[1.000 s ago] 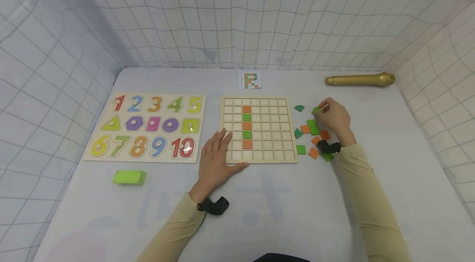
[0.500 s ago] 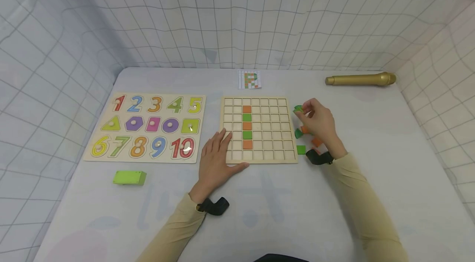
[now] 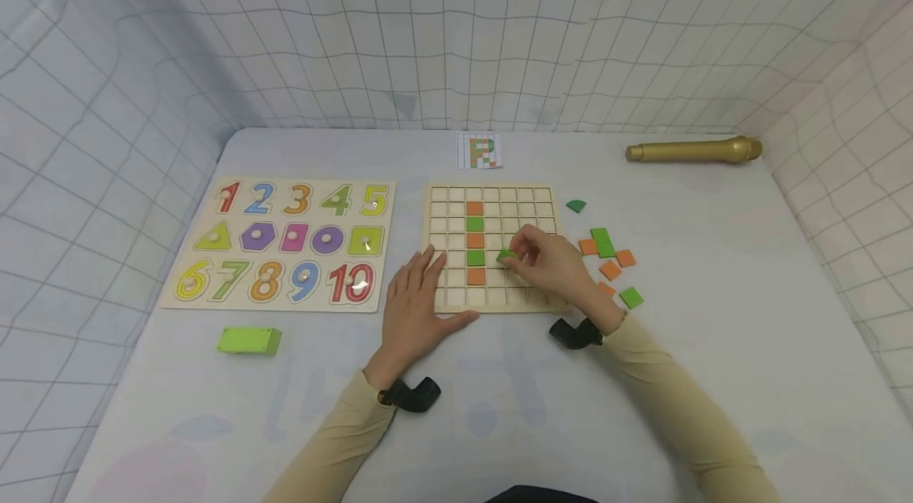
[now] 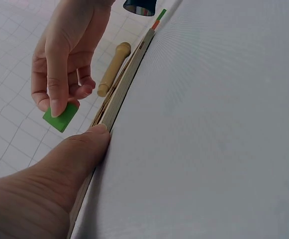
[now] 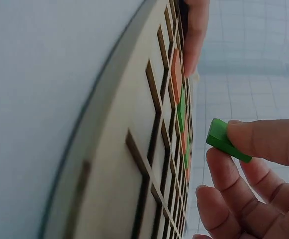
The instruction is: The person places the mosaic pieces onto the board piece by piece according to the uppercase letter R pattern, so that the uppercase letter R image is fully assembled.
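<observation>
A wooden grid board (image 3: 528, 206) lies mid-table with a column of alternating orange and green square tiles (image 3: 475, 241) set in it. My right hand (image 3: 549, 265) pinches a green square tile (image 3: 505, 255) (image 4: 60, 117) (image 5: 225, 140) just above the board, right beside the green tile in that column. My left hand (image 3: 417, 309) rests flat on the board's lower left corner (image 4: 112, 107), fingers straight. Loose orange and green tiles (image 3: 609, 253) lie right of the board.
A number-and-shape puzzle board (image 3: 281, 241) lies at the left, a green block (image 3: 248, 341) in front of it. A small pattern card (image 3: 479, 151) sits behind the grid board. A gold cylinder (image 3: 692, 150) lies at the back right. Gridded cloth walls surround the table.
My right hand picked a green tile from the loose pile and carried it left over the board, next to the filled column. The left hand has stayed put.
</observation>
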`<state>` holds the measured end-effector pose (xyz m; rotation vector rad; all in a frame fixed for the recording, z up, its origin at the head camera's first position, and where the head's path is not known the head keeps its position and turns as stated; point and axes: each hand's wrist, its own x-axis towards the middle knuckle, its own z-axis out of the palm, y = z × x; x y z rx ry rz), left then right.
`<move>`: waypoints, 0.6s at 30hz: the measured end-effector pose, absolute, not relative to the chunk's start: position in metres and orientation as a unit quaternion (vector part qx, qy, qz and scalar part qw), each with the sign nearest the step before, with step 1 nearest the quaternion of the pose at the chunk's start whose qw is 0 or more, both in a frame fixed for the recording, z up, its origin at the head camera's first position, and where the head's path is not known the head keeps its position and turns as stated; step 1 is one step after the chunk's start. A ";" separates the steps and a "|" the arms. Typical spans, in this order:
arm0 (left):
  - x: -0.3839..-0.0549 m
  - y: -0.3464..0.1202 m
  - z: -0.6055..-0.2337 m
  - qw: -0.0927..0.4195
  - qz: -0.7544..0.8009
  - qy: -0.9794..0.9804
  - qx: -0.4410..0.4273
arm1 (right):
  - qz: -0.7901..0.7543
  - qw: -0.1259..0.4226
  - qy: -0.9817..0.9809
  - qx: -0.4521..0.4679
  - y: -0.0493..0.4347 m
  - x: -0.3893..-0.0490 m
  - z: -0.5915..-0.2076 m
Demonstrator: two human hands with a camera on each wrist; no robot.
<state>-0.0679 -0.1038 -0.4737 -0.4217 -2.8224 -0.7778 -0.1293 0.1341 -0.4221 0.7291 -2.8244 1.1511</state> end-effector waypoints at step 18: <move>-0.068 -0.104 -0.472 0.073 -0.255 -0.955 -0.134 | 0.326 -0.080 -0.903 0.268 0.100 -0.113 -0.429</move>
